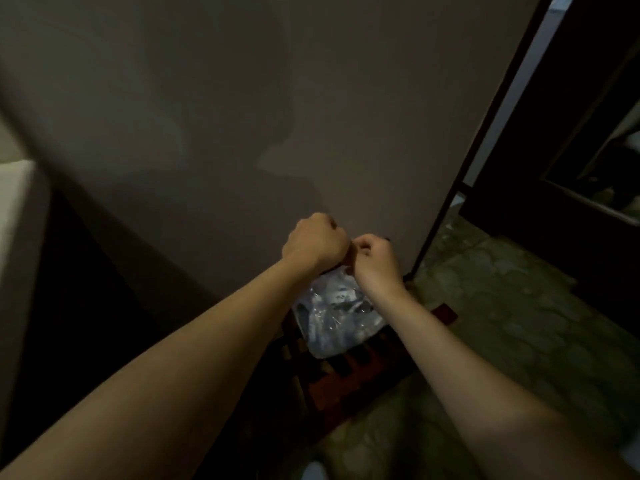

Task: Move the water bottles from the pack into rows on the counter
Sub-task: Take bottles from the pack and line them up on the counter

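Left hand [313, 242] and right hand [375, 259] meet in a fisted grip on the top of the pack [337, 317], apparently bunching its plastic wrap. Pack sits low on a red crate [349, 375] by the wall — likely heavy, film slippery and tear-prone; support beneath. Bottles blurred, fingertips hidden, no surface identifiable.

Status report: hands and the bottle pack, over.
Left hand and right hand both gripping plastic wrap at top of bottle pack. Pack on red crate, unopened. Nothing blocking.

Left grip [317, 242], right grip [374, 259] (both fisted), touching.
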### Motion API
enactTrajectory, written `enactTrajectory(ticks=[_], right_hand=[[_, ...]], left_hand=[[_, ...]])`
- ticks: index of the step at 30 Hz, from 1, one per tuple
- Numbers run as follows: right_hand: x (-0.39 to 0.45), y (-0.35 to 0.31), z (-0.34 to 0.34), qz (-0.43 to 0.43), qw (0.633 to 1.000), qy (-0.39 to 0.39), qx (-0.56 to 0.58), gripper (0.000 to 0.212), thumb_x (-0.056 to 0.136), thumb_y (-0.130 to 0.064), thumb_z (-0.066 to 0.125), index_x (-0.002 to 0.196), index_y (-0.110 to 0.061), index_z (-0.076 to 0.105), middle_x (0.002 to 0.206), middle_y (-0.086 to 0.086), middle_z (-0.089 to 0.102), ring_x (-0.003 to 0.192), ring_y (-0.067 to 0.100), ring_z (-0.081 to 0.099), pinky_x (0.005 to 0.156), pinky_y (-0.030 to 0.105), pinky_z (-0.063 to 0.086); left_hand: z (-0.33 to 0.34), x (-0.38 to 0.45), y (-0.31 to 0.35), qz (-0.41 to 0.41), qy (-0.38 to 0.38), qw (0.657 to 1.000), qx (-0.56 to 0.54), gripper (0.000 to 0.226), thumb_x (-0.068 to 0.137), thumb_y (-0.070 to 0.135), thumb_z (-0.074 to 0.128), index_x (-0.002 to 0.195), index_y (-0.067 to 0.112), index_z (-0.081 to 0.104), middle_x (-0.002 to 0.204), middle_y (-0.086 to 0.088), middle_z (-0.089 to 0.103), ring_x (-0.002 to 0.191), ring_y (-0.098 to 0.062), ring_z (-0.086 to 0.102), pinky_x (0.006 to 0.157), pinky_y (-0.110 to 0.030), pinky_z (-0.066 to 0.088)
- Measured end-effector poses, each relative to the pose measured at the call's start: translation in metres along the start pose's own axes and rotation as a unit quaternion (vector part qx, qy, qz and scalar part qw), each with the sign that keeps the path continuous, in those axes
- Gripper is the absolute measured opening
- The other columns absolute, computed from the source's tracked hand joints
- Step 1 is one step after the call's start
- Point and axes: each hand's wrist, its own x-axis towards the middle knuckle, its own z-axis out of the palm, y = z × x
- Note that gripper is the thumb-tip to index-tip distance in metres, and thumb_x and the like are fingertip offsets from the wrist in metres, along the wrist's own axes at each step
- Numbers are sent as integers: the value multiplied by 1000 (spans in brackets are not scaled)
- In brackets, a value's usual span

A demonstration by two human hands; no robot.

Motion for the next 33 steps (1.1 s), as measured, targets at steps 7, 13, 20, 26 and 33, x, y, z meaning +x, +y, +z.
enactTrajectory(ticks=[7, 13, 20, 26, 33], right_hand=[[88, 85, 2, 99, 994, -36, -38, 18, 95, -15, 51, 81, -20, 62, 84, 15, 72, 84, 33, 70, 79, 48, 58], [137, 143, 20, 146, 983, -99, -58, 21, 95, -10, 51, 80, -20, 62, 90, 11, 71, 90, 30, 69, 86, 49, 57], [200, 209, 47, 166, 956, -203, -132, 18, 96, -9, 52, 85, -19, 64, 76, -5, 60, 69, 9, 58, 58, 20, 44], [250, 258, 69, 186, 917, -293, -196, 22, 95, -3, 46, 83, -9, 63, 88, 9, 63, 81, 19, 58, 67, 24, 43], [260, 310, 68, 266, 894, -320, -167, 47, 102, -10, 40, 148, -19, 38, 141, 12, 53, 124, 29, 55, 99, 38, 49]], left_hand=[[92, 80, -54, -126, -63, 987, -72, 26, 92, 25, 47, 87, 10, 68, 87, -11, 70, 82, -31, 69, 79, -47, 60], [147, 116, -95, -189, -79, 972, -116, 27, 93, 21, 50, 95, 2, 69, 89, -15, 72, 83, -32, 70, 80, -48, 59], [209, 149, -117, -242, -97, 953, -157, 18, 101, 19, 48, 92, 18, 63, 82, 0, 66, 70, -15, 63, 68, -32, 54], [265, 187, -128, -257, -95, 953, -132, 26, 101, 10, 45, 114, 3, 67, 112, -10, 69, 96, -16, 63, 80, -17, 49], [353, 223, -149, -280, -235, 931, -4, 30, 102, 15, 43, 109, 0, 69, 115, -17, 68, 109, -28, 63, 95, -33, 47]])
